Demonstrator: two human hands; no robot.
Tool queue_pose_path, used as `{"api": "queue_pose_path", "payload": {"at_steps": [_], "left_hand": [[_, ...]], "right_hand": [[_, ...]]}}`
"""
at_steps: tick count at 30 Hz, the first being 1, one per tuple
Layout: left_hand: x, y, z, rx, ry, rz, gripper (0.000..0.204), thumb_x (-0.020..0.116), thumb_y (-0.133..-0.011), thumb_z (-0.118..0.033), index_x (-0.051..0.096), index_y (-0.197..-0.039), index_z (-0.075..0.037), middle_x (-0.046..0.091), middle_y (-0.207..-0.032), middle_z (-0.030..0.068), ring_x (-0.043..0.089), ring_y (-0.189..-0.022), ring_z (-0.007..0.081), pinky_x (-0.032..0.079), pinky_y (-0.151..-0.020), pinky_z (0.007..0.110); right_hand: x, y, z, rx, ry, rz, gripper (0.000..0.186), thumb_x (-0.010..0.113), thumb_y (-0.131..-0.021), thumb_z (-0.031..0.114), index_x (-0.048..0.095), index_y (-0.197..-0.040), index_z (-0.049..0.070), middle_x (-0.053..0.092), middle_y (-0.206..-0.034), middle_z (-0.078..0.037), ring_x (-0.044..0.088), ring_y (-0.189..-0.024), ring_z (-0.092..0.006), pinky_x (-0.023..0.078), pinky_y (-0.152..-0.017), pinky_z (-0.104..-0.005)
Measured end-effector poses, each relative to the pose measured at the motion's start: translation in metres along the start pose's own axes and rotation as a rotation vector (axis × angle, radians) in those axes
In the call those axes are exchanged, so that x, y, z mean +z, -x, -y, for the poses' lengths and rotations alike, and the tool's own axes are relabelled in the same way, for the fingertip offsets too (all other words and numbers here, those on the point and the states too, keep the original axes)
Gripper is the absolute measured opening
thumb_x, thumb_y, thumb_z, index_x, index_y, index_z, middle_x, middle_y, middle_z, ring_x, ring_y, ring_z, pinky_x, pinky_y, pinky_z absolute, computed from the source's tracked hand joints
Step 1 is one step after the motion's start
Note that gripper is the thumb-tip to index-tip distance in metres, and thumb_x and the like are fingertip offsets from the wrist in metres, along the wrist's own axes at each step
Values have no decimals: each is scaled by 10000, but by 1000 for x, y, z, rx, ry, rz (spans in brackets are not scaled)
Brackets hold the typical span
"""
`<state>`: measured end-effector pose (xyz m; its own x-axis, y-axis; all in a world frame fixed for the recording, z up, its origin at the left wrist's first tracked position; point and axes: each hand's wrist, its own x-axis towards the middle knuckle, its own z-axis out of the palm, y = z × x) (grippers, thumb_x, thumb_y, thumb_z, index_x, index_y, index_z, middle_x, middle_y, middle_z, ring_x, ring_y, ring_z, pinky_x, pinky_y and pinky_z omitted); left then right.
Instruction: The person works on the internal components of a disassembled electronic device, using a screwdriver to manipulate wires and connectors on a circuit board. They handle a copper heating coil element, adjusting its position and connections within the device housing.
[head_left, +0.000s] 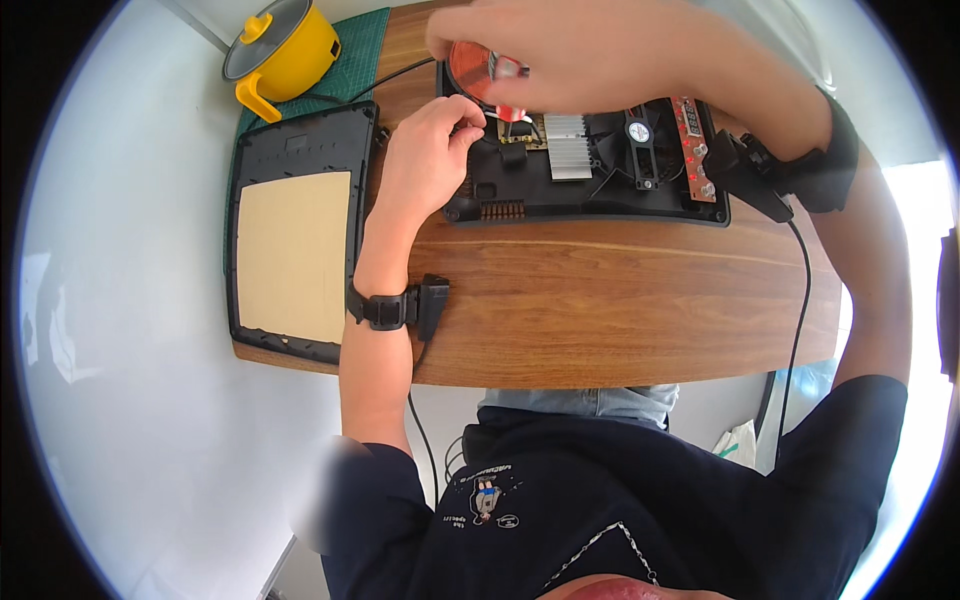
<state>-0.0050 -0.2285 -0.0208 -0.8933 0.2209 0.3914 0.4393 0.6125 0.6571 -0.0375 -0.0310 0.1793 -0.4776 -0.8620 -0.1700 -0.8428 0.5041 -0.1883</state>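
Note:
An opened induction cooker (pixel 590 207) lies on the wooden table, its insides facing up. It contains a round copper-coloured coil (pixel 468 72), a silver finned heat sink (pixel 568 150), a black fan (pixel 625 155) and a control board (pixel 692 150) with small red lights. My left hand (pixel 428 150) is closed in a pinch at the coil's lower edge, beside thin wires; what the fingertips hold is hidden. Above the coil, my right hand (pixel 570 60) is blurred and closed on a red-and-silver tool (pixel 512 112), which points down near the small circuit board (pixel 522 138). Its exact kind is unclear.
The cooker's black cover panel (pixel 300 145), with a cream sheet (pixel 293 255) on it, lies at left, partly on a green cutting mat (pixel 372 60). A yellow pot (pixel 295 55) stands at the far left. Cables hang from black wrist devices (pixel 432 300) on both arms.

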Motion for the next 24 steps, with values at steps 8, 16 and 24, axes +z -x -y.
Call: {"api": "queue_pose_path", "payload": {"at_steps": [8,16,24], "left_hand": [[0,-1,-2,27,-11,0,93,713,-905,-42,639,-960,-55,676,-877,97,670,-805,307,525,-703,406],[-2,3,3,38,-42,-7,92,709,-909,-45,637,-965,-60,677,-877,90,670,-805,307,525,-698,402],[-1,2,2,48,-43,-9,89,707,-910,-49,639,-966,-61,681,-881,91,671,-804,308,527,-701,400]], "right_hand": [[16,7,-19,-83,-16,-200,306,594,-1016,281,603,-1136,-1,632,-1187,-227,664,-957,-411,543,-787,-494],[10,11,6,-4,99,-168,293,607,-996,289,601,-1087,10,665,-1062,-210,664,-923,-422,531,-794,-500],[-2,-1,13,261,34,-1,304,579,-980,268,573,-1095,-13,674,-1018,-243,656,-970,-434,519,-836,-515]]}}
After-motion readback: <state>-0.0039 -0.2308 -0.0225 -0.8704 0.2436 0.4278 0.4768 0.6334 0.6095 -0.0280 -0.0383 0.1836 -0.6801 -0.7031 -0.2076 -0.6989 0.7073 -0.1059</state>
